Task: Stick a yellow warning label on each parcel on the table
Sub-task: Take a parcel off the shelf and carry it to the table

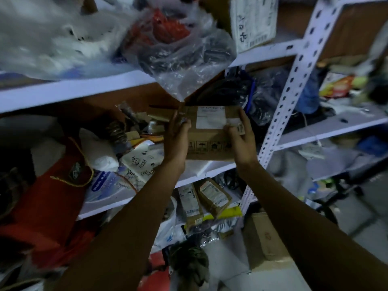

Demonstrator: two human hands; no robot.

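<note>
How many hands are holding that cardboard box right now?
2. The left hand grips the left end of the cardboard box; the right hand grips its right end, thumb on the white label.

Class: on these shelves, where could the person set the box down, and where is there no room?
Both hands, left and right, hold the brown cardboard box. Beneath it, a bare strip of white shelf board shows. To the left, the white handwritten bag and red cloth bag crowd the shelf.
</note>
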